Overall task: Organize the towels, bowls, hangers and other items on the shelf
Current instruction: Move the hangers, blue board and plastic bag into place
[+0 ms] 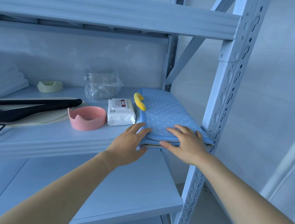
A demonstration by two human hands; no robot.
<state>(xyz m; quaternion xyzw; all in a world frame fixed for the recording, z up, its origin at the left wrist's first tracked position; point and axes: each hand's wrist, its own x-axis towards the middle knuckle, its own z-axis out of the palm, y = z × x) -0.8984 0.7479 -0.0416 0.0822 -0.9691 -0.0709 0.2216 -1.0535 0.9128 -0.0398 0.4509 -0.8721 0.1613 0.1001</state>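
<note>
Towels (5, 79) and hangers (27, 106) are cut off at left. One pink bowl (87, 118), one cream bowl (50, 86). Left hand (129, 144) grips the mat (166, 110); right hand (188, 144) lies flat on it.

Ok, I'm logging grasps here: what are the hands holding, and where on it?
The folded blue dotted cloth, at its near edge: the left hand pinches the near left corner, the right hand rests flat on top near the right corner.

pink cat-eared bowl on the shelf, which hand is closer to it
Left. The left hand grips the near-left corner of the folded blue dotted cloth, just right of the pink cat-eared bowl; the right hand rests on that cloth farther right.
</note>
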